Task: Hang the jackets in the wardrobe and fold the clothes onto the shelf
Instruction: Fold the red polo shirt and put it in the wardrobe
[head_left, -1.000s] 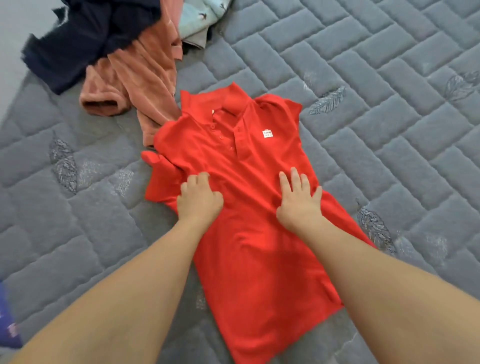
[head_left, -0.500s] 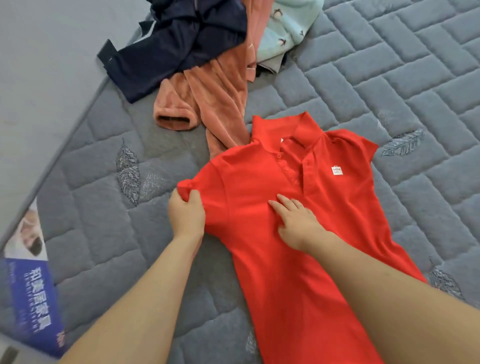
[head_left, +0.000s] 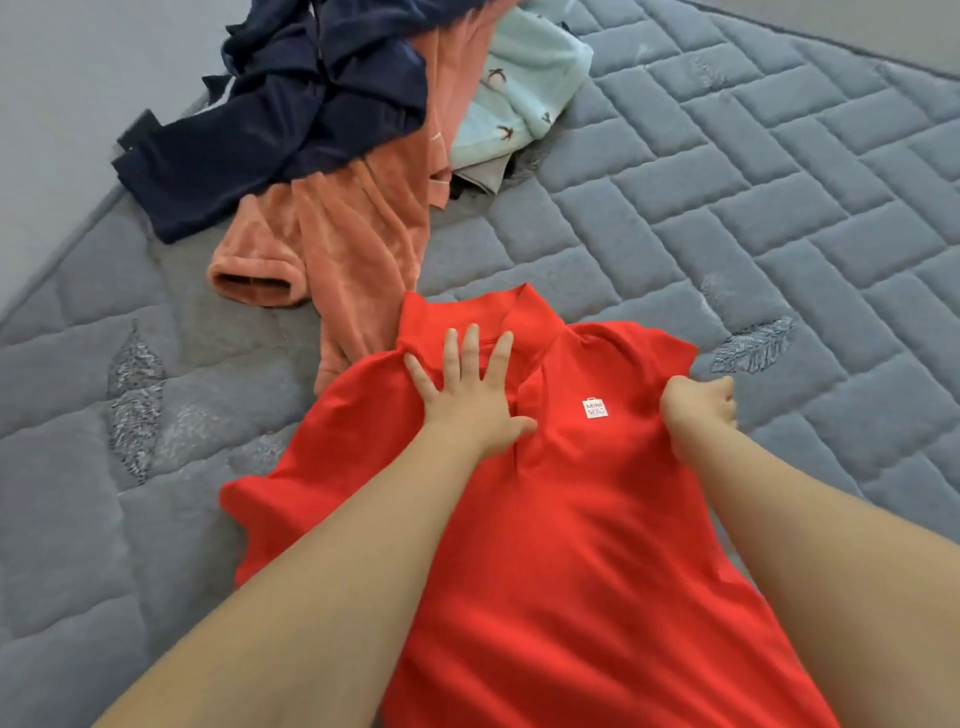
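place: home bedroom | evidence: quilted grey mattress (head_left: 727, 218), loose clothes pile (head_left: 332, 130)

Red polo shirt (head_left: 571, 545) hem cut off by bottom edge; right hand (head_left: 698, 408) fingertips hidden in sleeve fabric.

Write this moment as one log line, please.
step: smoothing red polo shirt on mattress | left hand: pressing flat near collar | right hand: gripping sleeve | folded: not yet

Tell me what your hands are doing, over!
Left hand flat on red polo shirt. Right hand grips its sleeve. Clothes pile beyond, clear.
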